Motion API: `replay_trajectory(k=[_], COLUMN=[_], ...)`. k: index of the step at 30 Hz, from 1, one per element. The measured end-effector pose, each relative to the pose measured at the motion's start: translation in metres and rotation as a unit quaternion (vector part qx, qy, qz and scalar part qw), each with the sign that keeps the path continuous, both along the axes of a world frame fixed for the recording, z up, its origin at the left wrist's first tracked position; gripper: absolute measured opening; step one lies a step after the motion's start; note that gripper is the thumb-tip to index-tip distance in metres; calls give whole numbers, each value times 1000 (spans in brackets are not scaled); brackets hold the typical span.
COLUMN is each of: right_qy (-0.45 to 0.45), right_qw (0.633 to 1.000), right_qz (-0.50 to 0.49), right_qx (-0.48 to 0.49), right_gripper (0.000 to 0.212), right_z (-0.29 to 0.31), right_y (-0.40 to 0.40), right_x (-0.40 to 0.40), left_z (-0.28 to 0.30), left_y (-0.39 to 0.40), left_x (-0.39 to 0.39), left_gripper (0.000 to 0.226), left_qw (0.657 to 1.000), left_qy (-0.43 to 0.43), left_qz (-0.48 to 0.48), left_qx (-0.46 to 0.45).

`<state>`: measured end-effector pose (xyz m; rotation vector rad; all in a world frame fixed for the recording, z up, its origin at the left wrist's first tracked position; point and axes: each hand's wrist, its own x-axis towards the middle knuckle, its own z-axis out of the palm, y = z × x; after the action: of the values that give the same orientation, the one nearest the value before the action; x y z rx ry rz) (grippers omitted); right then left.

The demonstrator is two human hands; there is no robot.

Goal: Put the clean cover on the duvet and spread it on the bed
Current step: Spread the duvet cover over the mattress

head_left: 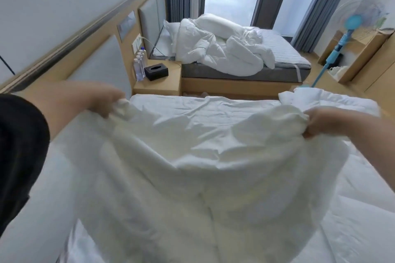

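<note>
A white covered duvet [183, 173] hangs lifted in front of me above the near bed [213, 107]. My left hand [104, 100] grips one upper corner of it at the left. At the right, my right hand [320, 121] grips the other upper corner. The fabric sags between both hands and drapes down toward me, hiding most of the mattress. A bunched white part of the bedding [320, 96] lies at the bed's far right corner.
A wooden nightstand [158, 85] holds a black tissue box [156, 72] and water bottles [139, 66]. Beyond it a second bed [282, 57] carries a crumpled white duvet [222, 51] and pillows. A blue standing fan [350, 25] and a wooden cabinet [361, 53] stand at the right.
</note>
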<state>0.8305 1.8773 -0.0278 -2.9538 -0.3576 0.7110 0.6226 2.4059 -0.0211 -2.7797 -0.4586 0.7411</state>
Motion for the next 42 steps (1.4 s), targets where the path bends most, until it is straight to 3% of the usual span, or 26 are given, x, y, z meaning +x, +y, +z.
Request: replay_trajectory(k=[4, 7, 9, 12, 15, 18, 22, 25, 27, 29, 32, 34, 36, 38, 39, 40, 42], right_qy=[-238, -423, -430, -352, -245, -93, 114, 211, 258, 298, 333, 350, 357, 342, 330, 318, 294], right_qw=[965, 896, 886, 918, 956, 982, 978, 960, 951, 943, 938, 936, 925, 881, 844, 809, 752], right_qz=[86, -14, -76, -56, -7, 47, 95, 121, 119, 116, 75, 8, -123, -301, -385, -445, -521], right_qx=[-65, -132, -156, -175, -162, -160, -149, -136, -118, -99, -62, -25, 36, 129, 175, 217, 277], right_gripper=[21, 35, 52, 59, 52, 48, 44, 45, 48, 51, 58, 70, 83, 81, 70, 55, 28], right_z=[59, 74, 61, 0, -91, -191, -303, -364, -398, -433, -479, -505, -522, -534, -538, -540, -537], right_y=[58, 65, 69, 76, 77, 79, 83, 100, 116, 135, 164, 180, 193, 204, 209, 214, 227], right_x=[39, 65, 67, 50, 12, -49, -130, -185, -216, -244, -284, -313, -336, -349, -351, -350, -343], left_z=[74, 99, 81, -4, -115, -228, -336, -388, -420, -455, -510, -538, -557, -565, -563, -558, -534], left_y=[-19, -15, -12, -14, -29, -58, -97, -104, -102, -98, -88, -86, -89, -92, -94, -96, -87], left_x=[74, 105, 109, 88, 38, -30, -101, -135, -161, -194, -238, -251, -248, -238, -231, -224, -212], left_gripper=[27, 59, 59, 54, 56, 51, 58, 63, 65, 68, 73, 64, 47, 36, 32, 28, 21], left_qw=[975, 934, 925, 957, 985, 996, 973, 930, 887, 813, 641, 544, 498, 488, 482, 455, 344], left_qy=[-162, -288, -299, -200, -140, -59, 53, 62, 48, 30, -32, -78, -134, -196, -224, -257, -334], left_qz=[-117, -96, -38, -12, -12, 50, 126, 242, 350, 484, 664, 717, 720, 706, 701, 702, 704], left_qx=[101, 187, 231, 210, 99, -36, -185, -268, -297, -322, -383, -428, -465, -473, -476, -485, -524])
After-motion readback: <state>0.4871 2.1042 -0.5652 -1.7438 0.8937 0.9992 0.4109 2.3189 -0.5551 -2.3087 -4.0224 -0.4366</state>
